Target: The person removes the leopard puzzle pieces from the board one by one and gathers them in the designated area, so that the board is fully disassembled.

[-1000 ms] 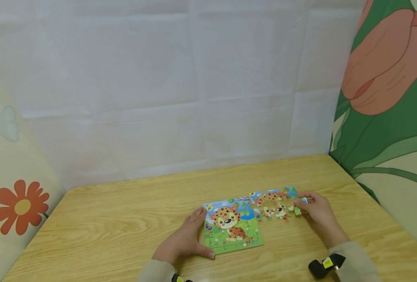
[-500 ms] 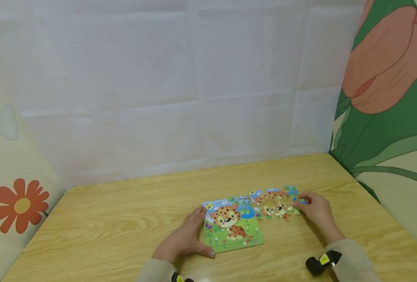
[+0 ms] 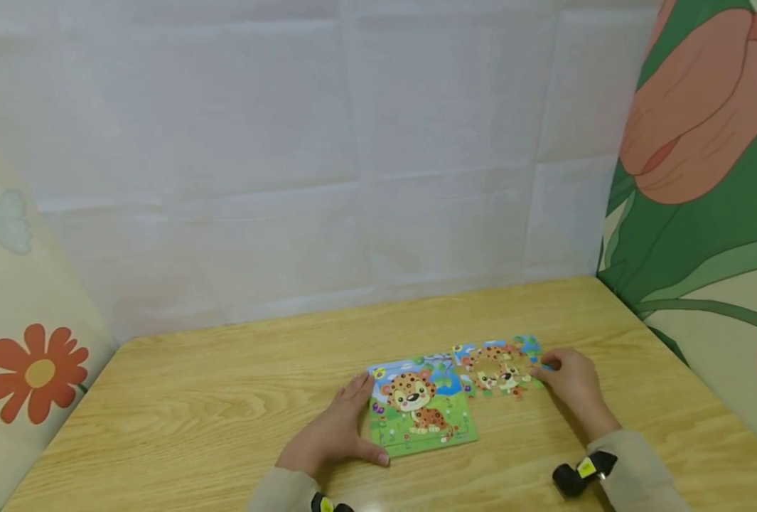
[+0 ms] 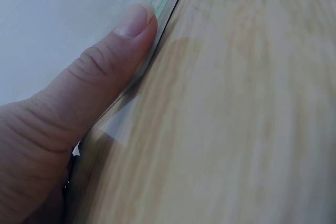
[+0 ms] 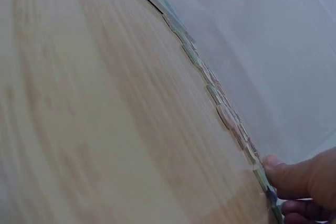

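Observation:
A square jigsaw board with a cartoon leopard on green and blue lies on the wooden table. My left hand rests against its left side, fingers fairly straight along the edge. The thumb lies at the near edge of the board. To the board's upper right is a partly joined group of jigsaw pieces showing the same leopard. At that group's right end, my right hand pinches a bluish jigsaw piece between thumb and fingers. Most of this piece is hidden by the fingers.
The wooden table stretches to the left and in front of the board. A white cloth hangs behind the table. Painted walls with a red flower and tulips flank it.
My right hand has shifted slightly left toward the joined pieces, and the piece in its fingers shows less than before. My left hand and the board have stayed in place.

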The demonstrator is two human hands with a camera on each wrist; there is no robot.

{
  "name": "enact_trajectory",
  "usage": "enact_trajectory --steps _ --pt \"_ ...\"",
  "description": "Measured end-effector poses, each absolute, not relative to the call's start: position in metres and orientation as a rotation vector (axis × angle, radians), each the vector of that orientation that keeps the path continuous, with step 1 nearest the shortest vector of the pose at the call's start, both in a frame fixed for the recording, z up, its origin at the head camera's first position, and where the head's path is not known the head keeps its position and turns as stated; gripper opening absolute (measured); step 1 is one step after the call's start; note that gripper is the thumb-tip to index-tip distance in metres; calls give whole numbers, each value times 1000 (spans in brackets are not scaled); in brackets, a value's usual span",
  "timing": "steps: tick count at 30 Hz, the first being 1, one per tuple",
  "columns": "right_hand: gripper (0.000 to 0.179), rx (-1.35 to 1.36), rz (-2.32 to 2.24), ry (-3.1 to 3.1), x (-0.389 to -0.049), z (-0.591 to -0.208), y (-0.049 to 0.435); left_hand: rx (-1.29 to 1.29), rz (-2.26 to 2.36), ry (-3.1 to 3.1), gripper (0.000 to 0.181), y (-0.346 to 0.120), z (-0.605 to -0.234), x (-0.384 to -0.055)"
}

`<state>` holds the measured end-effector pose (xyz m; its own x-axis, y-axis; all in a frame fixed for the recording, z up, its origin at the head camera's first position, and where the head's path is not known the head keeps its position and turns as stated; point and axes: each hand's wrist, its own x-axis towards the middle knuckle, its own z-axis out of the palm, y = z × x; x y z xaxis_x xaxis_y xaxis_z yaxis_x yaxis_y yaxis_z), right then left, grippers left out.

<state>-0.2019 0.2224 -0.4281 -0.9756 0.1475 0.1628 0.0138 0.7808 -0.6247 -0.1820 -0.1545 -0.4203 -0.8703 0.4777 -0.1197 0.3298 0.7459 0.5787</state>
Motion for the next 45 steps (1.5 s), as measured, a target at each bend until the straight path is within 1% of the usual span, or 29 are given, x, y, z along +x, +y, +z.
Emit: enact_trajectory --steps 6,9,17,26,30,35,45 --pt "38 -253 1153 -2689 -197 -423 225 641 825 2688 128 -153 -419 -182" --pt "38 -291 1181 -2651 -195 -417 224 646 827 2693 129 -154 -419 -182" --pt "36 -256 1163 -2595 -193 -398 213 643 847 2684 129 -155 -420 -181" --pt "35 -160 1273 -2597 -192 -392 186 644 826 2695 129 -156 -422 -181" --pt "31 -112 1297 -2603 -192 -394 173 648 835 2694 129 -155 -423 -182" --pt "26 -8 1334 -2591 -191 -399 155 653 835 2693 128 -155 -425 -183" --pt "27 226 1511 -2617 -187 -403 117 670 829 2712 129 -156 -426 -184"
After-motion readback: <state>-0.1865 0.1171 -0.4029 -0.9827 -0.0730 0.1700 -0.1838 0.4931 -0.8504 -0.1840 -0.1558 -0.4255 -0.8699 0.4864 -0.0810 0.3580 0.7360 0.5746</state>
